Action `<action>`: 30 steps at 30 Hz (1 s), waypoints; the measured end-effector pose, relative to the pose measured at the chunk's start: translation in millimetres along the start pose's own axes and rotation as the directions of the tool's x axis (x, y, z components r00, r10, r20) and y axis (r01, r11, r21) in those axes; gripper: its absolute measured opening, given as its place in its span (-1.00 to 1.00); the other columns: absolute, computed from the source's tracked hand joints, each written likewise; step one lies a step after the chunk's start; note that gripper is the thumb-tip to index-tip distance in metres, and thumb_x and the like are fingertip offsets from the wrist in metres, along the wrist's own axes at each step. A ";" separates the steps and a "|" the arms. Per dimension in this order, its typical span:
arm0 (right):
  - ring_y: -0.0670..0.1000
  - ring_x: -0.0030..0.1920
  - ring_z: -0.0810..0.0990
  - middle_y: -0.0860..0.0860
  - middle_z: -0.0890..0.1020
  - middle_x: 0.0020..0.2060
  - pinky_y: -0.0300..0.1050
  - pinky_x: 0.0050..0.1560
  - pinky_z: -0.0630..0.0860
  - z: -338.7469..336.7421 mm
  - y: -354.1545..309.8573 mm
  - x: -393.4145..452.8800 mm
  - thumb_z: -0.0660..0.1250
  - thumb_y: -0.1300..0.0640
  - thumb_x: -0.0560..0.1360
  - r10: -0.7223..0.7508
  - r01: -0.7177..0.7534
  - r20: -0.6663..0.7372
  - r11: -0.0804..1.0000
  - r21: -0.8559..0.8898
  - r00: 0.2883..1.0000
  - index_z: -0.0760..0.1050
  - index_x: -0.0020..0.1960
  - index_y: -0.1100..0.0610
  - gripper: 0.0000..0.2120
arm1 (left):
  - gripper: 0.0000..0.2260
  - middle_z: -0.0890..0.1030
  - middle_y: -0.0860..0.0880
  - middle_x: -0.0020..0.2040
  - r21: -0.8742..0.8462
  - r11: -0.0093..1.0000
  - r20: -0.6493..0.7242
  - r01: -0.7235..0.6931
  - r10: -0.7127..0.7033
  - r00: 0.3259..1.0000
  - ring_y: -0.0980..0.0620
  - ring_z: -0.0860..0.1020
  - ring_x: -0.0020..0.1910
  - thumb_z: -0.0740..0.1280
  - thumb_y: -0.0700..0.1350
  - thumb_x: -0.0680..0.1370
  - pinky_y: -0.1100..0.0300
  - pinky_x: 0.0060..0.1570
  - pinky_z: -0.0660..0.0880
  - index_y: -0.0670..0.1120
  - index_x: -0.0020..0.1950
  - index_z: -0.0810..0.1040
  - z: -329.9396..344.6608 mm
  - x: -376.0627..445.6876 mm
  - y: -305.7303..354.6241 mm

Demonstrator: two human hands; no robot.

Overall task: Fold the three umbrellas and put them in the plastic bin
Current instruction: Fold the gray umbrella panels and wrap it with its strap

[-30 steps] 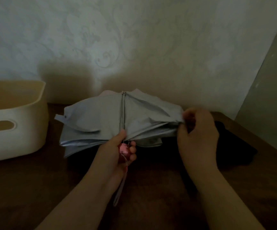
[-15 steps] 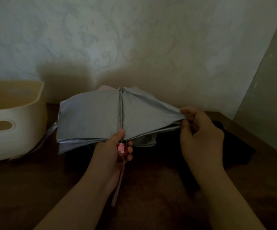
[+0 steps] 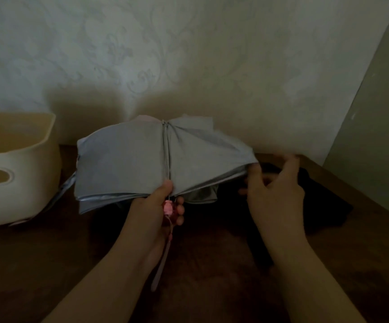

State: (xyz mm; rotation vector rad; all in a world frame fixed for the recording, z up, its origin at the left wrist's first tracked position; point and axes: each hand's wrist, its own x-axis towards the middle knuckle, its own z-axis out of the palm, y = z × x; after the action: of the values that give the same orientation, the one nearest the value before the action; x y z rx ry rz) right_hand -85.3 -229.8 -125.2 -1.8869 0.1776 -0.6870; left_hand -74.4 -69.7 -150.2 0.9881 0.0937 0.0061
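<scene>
A collapsed grey umbrella (image 3: 128,164) with loose fabric panels is held above the brown table (image 3: 200,264). My left hand (image 3: 156,210) grips its pink handle (image 3: 168,207), and a pink wrist strap (image 3: 162,262) hangs down from it. My right hand (image 3: 275,192) pinches the right edge of the grey fabric with thumb and fingers. A black umbrella (image 3: 324,203) lies on the table behind my right hand, partly hidden. The cream plastic bin (image 3: 18,173) stands at the left, next to the wall.
A patterned wall (image 3: 188,66) runs along the table's back edge. A grey-green panel (image 3: 375,127) rises at the right. A grey fastening strap (image 3: 65,187) of the umbrella hangs down toward the bin.
The grey fabric has been smoothed and spread flatter on both sides of the shaft. My right hand slid outward along the right edge, its fingers loosening. The left hand kept its hold on the handle.
</scene>
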 end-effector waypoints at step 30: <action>-0.05 -0.17 0.64 -0.01 0.65 -0.12 -0.21 -0.25 0.59 -7.3 -24.3 28.1 0.26 0.02 0.55 0.162 -0.265 0.291 0.894 0.361 0.943 0.50 -0.12 0.00 -0.89 | -0.85 0.48 -0.10 -0.45 0.154 0.980 0.024 -0.129 0.126 0.992 0.05 0.40 -0.57 0.30 -0.15 0.54 0.25 -0.62 0.31 -0.22 -0.17 0.51 -5.8 0.8 1.2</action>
State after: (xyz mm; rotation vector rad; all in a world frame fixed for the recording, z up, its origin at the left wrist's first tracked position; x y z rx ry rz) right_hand -70.7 -237.4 -91.1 -1.5164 0.0735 -0.2949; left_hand -74.0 -64.2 -152.3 1.1488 0.0180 0.1110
